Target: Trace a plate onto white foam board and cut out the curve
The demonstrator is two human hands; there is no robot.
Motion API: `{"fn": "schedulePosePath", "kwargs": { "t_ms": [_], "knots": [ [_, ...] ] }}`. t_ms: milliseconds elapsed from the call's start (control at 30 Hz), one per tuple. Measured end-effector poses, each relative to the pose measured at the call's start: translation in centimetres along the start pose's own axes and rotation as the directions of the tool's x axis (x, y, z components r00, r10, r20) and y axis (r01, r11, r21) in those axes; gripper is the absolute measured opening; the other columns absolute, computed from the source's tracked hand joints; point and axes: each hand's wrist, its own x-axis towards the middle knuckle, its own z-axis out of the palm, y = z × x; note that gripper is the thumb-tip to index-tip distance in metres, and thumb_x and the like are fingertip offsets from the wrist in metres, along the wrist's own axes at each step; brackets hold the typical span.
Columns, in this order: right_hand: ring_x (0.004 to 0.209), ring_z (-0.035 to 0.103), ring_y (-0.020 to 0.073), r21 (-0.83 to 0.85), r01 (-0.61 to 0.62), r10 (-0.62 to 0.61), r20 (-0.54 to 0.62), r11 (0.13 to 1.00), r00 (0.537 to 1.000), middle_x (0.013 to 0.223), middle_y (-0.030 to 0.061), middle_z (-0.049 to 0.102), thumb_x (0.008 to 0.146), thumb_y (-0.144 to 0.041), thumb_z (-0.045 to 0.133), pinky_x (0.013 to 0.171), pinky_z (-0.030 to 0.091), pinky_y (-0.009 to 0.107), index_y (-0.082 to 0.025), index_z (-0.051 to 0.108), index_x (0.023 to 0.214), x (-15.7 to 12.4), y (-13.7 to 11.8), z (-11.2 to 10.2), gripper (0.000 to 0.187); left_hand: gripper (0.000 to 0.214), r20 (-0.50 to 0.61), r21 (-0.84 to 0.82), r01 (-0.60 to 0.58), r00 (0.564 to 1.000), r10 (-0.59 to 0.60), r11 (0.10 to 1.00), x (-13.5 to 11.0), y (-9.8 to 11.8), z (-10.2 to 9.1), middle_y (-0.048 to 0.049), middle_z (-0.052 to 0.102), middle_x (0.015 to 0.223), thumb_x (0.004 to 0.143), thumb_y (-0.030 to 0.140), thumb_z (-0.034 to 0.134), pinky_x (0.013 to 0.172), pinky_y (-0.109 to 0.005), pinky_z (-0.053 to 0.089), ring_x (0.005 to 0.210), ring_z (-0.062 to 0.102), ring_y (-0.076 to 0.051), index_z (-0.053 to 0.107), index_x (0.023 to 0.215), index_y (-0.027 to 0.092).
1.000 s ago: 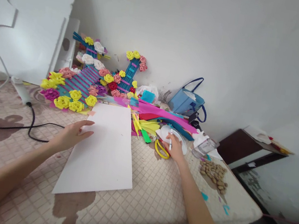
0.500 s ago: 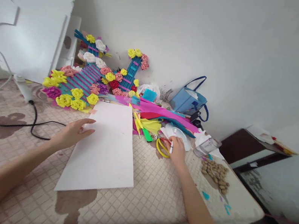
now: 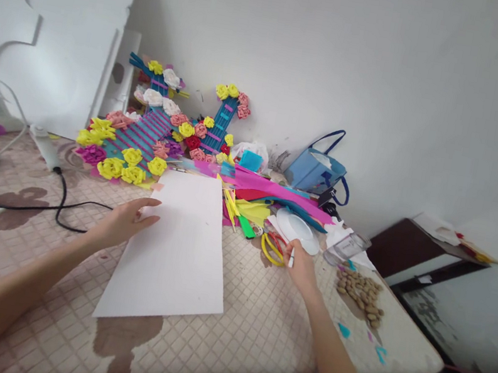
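A large white sheet [image 3: 176,251] lies on the table before me. At its left edge, my left hand [image 3: 126,220] holds nothing; its thumb and forefinger are spread over the edge. My right hand [image 3: 302,265] is closed on a slim white pen [image 3: 292,257], to the right of the sheet. Just left of that hand lie scissors with yellow and red handles [image 3: 270,250]. A white plate [image 3: 299,230] is behind the hand, and a green strip [image 3: 246,227] lies nearer the sheet.
Letter shapes covered in paper flowers [image 3: 137,139] lean at the back left. Coloured paper strips [image 3: 272,188] run along the wall, with a blue bag [image 3: 314,169] behind. A clear jar [image 3: 351,248] and peanuts [image 3: 362,294] are at right. Black cable [image 3: 59,196] crosses the left side.
My right hand has drawn a little toward me and away from the plate, with the pen now tilted in its fingers. My left hand stays at the sheet's edge. The view has shifted slightly.
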Motion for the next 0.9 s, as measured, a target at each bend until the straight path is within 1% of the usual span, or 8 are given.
{"fn": "schedulePosePath", "kwargs": {
  "t_ms": [100, 167, 300, 467, 567, 700, 800, 900],
  "knots": [
    [0.067, 0.059, 0.0188, 0.054, 0.010, -0.010, -0.002, 0.998, 1.000, 0.075, 0.0013, 0.061, 0.078, -0.022, 0.045, 0.061, 0.039, 0.026, -0.022, 0.045, 0.086, -0.3, 0.2, -1.0, 0.008, 0.056, 0.049, 0.013, -0.029, 0.998, 0.028, 0.999, 0.0, 0.0, 0.0, -0.0064, 0.066, 0.093, 0.074, 0.056, 0.052, 0.075, -0.034, 0.049, 0.084, 0.062, -0.023, 0.061, 0.115, 0.019],
    [0.072, 0.059, 0.0195, 0.068, 0.017, -0.019, 0.021, 0.998, 1.000, 0.077, 0.0021, 0.060, 0.077, -0.024, 0.047, 0.064, 0.040, 0.027, -0.022, 0.044, 0.086, -0.1, 0.0, -0.9, 0.009, 0.056, 0.064, 0.024, -0.037, 0.997, 0.036, 0.999, 0.1, 0.1, 0.1, -0.0065, 0.066, 0.093, 0.075, 0.056, 0.051, 0.077, -0.035, 0.049, 0.084, 0.062, -0.023, 0.061, 0.115, 0.019],
    [0.078, 0.059, 0.0206, 0.047, 0.029, -0.033, 0.078, 0.998, 0.996, 0.082, 0.0037, 0.060, 0.073, -0.022, 0.051, 0.068, 0.041, 0.028, -0.022, 0.043, 0.085, 1.6, -0.7, 0.7, 0.014, 0.057, 0.069, 0.034, -0.040, 0.997, 0.037, 0.999, 0.1, 0.0, 0.1, -0.0080, 0.065, 0.097, 0.075, 0.056, 0.050, 0.077, -0.035, 0.049, 0.086, 0.061, -0.024, 0.060, 0.116, 0.017],
    [0.068, 0.058, 0.0186, 0.031, -0.001, -0.003, 0.124, 1.000, 0.992, 0.076, 0.0011, 0.058, 0.066, -0.023, 0.058, 0.059, 0.037, 0.025, -0.022, 0.043, 0.084, 3.3, -1.3, 1.8, 0.024, 0.057, 0.064, 0.036, -0.030, 0.998, 0.028, 0.999, 0.1, -0.2, 0.0, -0.0070, 0.065, 0.095, 0.076, 0.057, 0.049, 0.075, -0.035, 0.050, 0.084, 0.062, -0.023, 0.058, 0.118, 0.019],
    [0.063, 0.057, 0.0181, 0.020, -0.014, 0.011, 0.145, 1.000, 0.989, 0.073, 0.0003, 0.058, 0.067, -0.025, 0.060, 0.055, 0.034, 0.024, -0.022, 0.041, 0.084, 2.7, -1.6, 0.9, 0.025, 0.057, 0.061, 0.036, -0.029, 0.998, 0.027, 0.999, 0.0, -0.4, 0.0, -0.0060, 0.065, 0.093, 0.076, 0.057, 0.049, 0.074, -0.035, 0.050, 0.082, 0.063, -0.023, 0.058, 0.118, 0.020],
    [0.064, 0.057, 0.0186, 0.007, -0.009, 0.008, 0.143, 1.000, 0.990, 0.074, 0.0011, 0.058, 0.072, -0.028, 0.055, 0.057, 0.036, 0.025, -0.023, 0.038, 0.082, 0.0, -1.8, -1.4, 0.021, 0.057, 0.062, 0.034, -0.036, 0.997, 0.034, 0.999, 0.0, -0.5, 0.0, -0.0061, 0.065, 0.093, 0.077, 0.058, 0.048, 0.074, -0.035, 0.050, 0.082, 0.063, -0.023, 0.058, 0.119, 0.020],
    [0.063, 0.056, 0.0184, -0.009, -0.011, 0.012, 0.106, 1.000, 0.994, 0.073, 0.0001, 0.056, 0.073, -0.027, 0.053, 0.057, 0.036, 0.026, -0.024, 0.037, 0.082, -2.1, -1.5, -3.0, 0.019, 0.058, 0.073, 0.038, -0.042, 0.997, 0.039, 0.998, 0.1, -0.5, 0.1, -0.0072, 0.065, 0.096, 0.077, 0.058, 0.049, 0.077, -0.035, 0.049, 0.086, 0.062, -0.024, 0.058, 0.119, 0.020],
    [0.065, 0.056, 0.0186, -0.011, -0.011, 0.011, 0.040, 1.000, 0.999, 0.076, 0.0008, 0.055, 0.072, -0.024, 0.050, 0.059, 0.037, 0.026, -0.024, 0.037, 0.084, -2.8, -1.3, -3.6, 0.018, 0.057, 0.081, 0.041, -0.043, 0.996, 0.039, 0.998, 0.2, -0.3, 0.1, -0.0077, 0.065, 0.097, 0.077, 0.057, 0.050, 0.079, -0.036, 0.048, 0.088, 0.062, -0.024, 0.059, 0.118, 0.019]
  ]
}}
